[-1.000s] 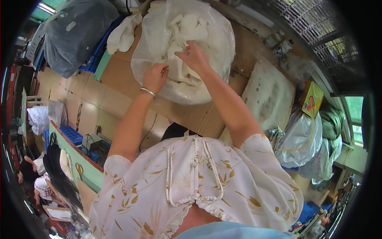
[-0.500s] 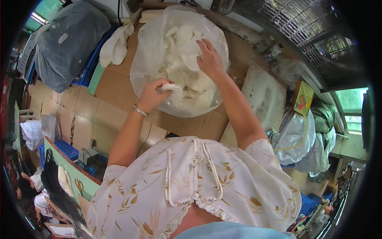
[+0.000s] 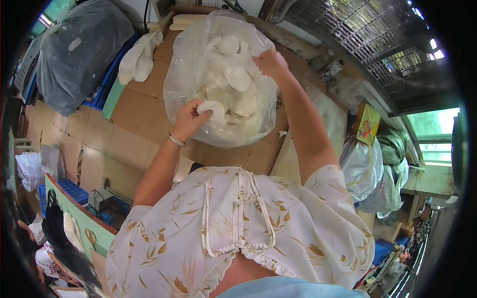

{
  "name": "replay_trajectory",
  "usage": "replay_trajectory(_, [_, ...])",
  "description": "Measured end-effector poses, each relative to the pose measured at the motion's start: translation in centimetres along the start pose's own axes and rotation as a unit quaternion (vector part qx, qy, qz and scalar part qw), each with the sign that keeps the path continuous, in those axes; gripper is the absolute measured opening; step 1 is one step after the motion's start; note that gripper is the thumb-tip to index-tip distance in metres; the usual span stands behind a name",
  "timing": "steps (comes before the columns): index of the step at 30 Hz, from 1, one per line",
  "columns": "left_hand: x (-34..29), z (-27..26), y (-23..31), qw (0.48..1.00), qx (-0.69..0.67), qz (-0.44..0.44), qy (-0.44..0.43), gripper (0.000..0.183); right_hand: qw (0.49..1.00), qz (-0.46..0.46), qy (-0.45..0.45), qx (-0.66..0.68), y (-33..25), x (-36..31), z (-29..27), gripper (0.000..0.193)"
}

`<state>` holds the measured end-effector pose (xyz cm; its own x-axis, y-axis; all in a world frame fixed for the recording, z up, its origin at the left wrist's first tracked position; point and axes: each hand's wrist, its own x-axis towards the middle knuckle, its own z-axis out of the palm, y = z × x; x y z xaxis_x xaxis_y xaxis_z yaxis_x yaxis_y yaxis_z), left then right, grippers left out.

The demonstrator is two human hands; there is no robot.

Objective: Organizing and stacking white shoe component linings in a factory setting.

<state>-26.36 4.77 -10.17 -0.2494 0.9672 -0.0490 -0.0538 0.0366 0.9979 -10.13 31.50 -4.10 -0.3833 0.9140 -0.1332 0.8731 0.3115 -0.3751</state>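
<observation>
A large clear plastic bag (image 3: 185,59) stands wide-mouthed in front of me, with a heap of soft white pads (image 3: 237,79) inside. Over its near left part, my left hand (image 3: 188,120) pinches one curved white pad (image 3: 213,109) between thumb and fingers. My right hand (image 3: 272,64) is at the bag's far right rim, its fingers curled in on the plastic. Those fingertips are partly hidden, and no pad shows in that hand.
Brown cardboard (image 3: 144,107) lies under the bag. White fabric (image 3: 141,57) rests to its left, beside a big dark plastic-wrapped bundle (image 3: 87,52). A pale board (image 3: 318,119) lies to the right, near filled plastic bags (image 3: 365,166). Scissors (image 3: 91,236) lie at the lower left.
My right hand has moved from above the pads out to the bag's right rim, and its fingers have curled. The rim there has drawn inward. My left hand still holds its pad.
</observation>
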Motion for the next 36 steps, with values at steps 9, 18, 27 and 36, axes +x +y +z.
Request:
replay_trajectory(9, [-1.4, 0.4, -1.4, 1.000, -0.021, -0.019, -0.003, 0.018, 0.992, -0.068, 0.022, 0.103, 1.8, -6.2, 8.3, 0.020])
replay_trajectory(18, [-2.4, 1.1, -1.1, 0.998, -0.054, -0.036, 0.011, 0.022, 0.969, -0.086, -0.073, 0.219, 6.2, -9.5, 5.0, 0.046])
replay_trajectory(27, [-1.5, 1.9, -0.5, 0.999, -0.013, -0.032, 0.010, 0.019, 0.982, -0.132, 0.030, 0.131, -2.8, -3.1, 6.0, 0.054])
replay_trajectory(36, [2.2, 0.7, 1.8, 0.983, -0.148, -0.099, 0.042, 0.026, 0.917, -0.247, -0.137, 0.282, -0.2, -10.2, 6.3, 0.041])
